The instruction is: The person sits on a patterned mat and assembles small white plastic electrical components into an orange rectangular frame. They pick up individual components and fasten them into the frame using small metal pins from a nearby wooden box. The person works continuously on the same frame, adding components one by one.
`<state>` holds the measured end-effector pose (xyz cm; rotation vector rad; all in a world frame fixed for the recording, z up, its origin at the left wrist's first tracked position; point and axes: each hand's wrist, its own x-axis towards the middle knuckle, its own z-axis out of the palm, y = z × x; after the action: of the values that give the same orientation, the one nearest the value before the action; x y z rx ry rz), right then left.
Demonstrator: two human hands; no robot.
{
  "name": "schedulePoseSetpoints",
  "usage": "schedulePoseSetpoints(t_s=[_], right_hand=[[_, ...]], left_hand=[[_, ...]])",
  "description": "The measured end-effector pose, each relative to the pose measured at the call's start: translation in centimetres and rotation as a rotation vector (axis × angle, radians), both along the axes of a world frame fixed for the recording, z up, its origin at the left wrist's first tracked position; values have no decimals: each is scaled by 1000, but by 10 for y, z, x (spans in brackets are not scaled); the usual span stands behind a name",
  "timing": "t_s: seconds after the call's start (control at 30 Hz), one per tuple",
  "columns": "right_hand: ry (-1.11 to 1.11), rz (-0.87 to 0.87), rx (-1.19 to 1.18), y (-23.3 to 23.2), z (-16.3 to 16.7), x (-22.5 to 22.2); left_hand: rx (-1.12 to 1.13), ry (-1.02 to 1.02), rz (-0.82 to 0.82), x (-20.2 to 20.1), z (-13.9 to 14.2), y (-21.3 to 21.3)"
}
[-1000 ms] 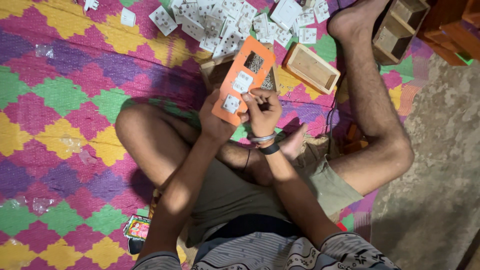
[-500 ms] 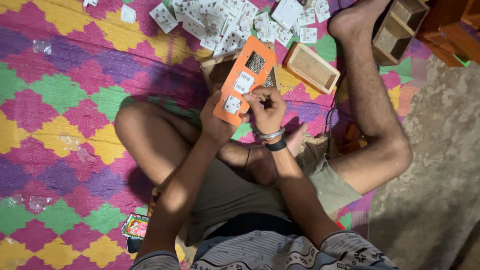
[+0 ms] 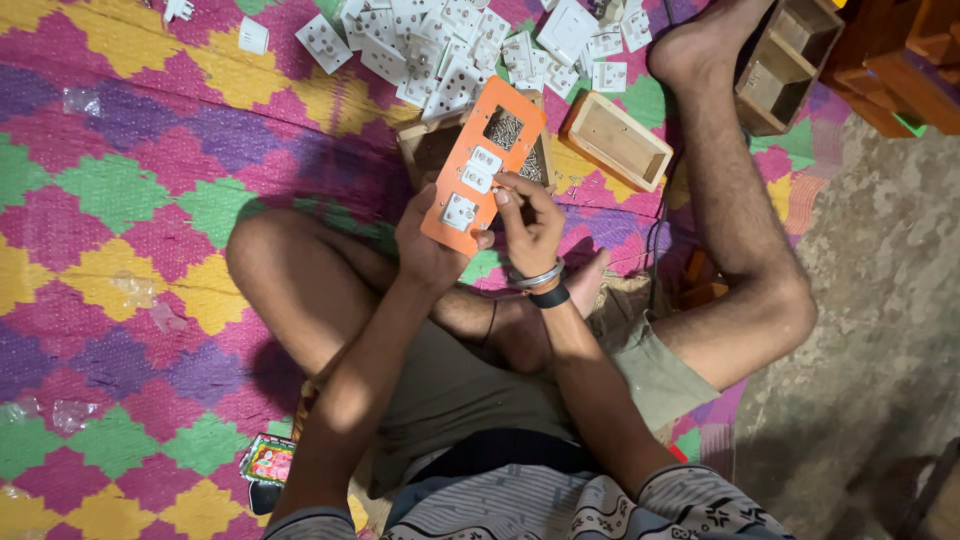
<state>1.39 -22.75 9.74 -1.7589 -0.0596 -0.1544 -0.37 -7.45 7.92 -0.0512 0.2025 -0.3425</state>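
Left hand [image 3: 432,245] closed on lower end of orange panel [image 3: 487,165], held above lap. Panel's long axis slants up-right, away from body. Right hand [image 3: 530,225] pinches at right edge beside white switch modules [image 3: 471,190]; pinched item too small to tell.

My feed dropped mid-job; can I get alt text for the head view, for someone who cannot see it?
A seated person's left hand holds an orange panel fitted with white switch modules, while the right hand pinches at its edge. Beyond it, on a multicoloured mat, lie scattered white switches and an open wooden box.
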Motion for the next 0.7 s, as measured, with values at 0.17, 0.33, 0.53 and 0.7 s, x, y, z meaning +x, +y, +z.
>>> schedulePoseSetpoints(t_s=[0.17,0.33,0.53,0.7], right_hand=[[49,5,101,-2,1,0],[248,-61,284,0,-5,-1],[94,21,164,-12,-5,4],[77,9,100,-13,-3,-1]], left_hand=[[60,-26,33,0,4,-1],[68,-13,-1,1,4,-4],[102,53,-21,0,1,-5],[57,17,-19,-1,-2,-8]])
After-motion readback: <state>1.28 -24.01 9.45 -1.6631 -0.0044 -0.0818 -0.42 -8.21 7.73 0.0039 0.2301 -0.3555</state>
